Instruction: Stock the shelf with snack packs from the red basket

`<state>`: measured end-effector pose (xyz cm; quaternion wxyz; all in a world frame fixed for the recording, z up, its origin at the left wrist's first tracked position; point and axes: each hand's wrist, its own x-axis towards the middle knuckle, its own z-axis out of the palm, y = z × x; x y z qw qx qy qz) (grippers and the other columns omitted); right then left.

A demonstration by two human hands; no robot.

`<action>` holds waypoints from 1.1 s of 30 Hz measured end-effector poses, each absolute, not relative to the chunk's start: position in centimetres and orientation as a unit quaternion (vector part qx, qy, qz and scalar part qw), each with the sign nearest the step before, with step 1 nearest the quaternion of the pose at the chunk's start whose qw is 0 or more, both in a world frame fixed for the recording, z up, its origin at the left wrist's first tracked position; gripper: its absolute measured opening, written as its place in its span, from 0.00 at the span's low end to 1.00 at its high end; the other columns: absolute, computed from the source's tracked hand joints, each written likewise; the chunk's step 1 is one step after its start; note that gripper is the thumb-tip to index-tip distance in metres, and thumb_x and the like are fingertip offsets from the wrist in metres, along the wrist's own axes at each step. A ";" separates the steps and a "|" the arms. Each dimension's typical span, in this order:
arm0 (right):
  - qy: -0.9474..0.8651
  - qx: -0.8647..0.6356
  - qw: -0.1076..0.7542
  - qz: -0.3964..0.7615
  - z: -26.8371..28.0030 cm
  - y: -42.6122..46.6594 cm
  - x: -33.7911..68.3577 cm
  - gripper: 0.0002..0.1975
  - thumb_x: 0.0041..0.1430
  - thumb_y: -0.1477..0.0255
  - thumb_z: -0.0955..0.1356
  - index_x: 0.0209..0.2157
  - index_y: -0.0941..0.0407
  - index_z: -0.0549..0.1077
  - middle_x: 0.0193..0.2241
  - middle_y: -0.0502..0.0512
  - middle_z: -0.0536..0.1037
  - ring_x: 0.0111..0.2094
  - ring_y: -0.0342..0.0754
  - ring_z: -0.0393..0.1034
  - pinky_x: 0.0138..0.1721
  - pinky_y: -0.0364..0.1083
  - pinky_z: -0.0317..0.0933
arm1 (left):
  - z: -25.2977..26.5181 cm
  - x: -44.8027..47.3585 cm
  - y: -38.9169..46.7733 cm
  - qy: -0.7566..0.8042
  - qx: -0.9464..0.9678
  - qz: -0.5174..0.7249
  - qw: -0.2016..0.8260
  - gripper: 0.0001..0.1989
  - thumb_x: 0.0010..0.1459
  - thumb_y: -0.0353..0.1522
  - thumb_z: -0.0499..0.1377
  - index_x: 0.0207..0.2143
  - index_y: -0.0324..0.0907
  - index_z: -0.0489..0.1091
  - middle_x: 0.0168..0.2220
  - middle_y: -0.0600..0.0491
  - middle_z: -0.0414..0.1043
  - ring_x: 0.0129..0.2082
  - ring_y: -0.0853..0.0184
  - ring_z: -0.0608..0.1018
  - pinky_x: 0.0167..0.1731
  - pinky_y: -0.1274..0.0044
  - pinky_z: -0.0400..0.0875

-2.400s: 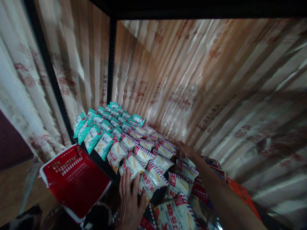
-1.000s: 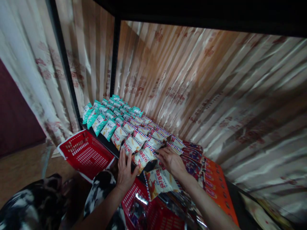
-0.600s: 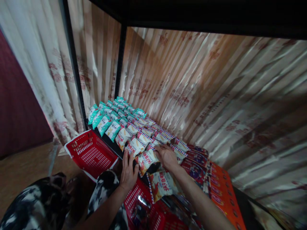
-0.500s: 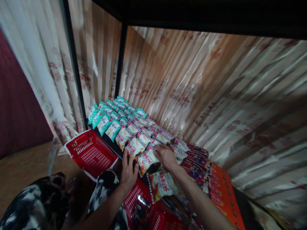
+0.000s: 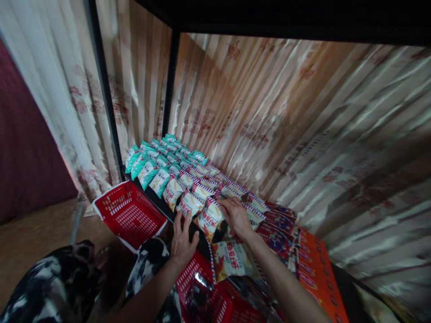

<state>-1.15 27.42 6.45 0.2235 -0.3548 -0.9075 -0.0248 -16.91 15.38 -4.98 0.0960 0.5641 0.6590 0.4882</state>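
Red-striped snack bag (image 5: 209,220) under right hand (image 5: 235,215)

A black metal shelving unit (image 5: 170,85) fills the view; its upright post rises at the rear left corner, and an upper shelf (image 5: 286,18) casts a dark band across the top. Behind and to the left of the post hangs a pleated curtain (image 5: 269,112), cream to tan, printed with faded red motifs and catching streaks of light. Left of the post, beyond the curtain, stands a dark maroon wall (image 5: 23,148). Below that wall lies a brown floor (image 5: 30,237).
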 end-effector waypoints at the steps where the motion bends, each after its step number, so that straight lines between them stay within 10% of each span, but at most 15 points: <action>1: -0.901 -0.360 0.239 -0.024 6.3 27.3 -1.0 0.10 0.60 0.73 0.61 0.37 0.53 0.74 0.32 0.53 0.78 0.38 0.51 0.65 0.41 0.49 0.62 | -5.0 -16.9 15.4 0.660 0.564 0.489 0.093 0.30 0.59 0.33 0.51 0.62 0.44 0.46 0.63 0.43 0.38 0.63 0.55 0.48 0.58 0.60 0.54; 33: -0.879 -0.373 0.280 0.097 5.6 26.6 -1.1 0.11 0.62 0.69 0.59 0.36 0.53 0.71 0.34 0.54 0.76 0.38 0.48 0.71 0.41 0.46 0.65 | -5.6 -16.8 16.5 0.650 0.562 0.510 0.035 0.25 0.63 0.30 0.46 0.62 0.49 0.49 0.65 0.50 0.34 0.63 0.57 0.47 0.56 0.62 0.58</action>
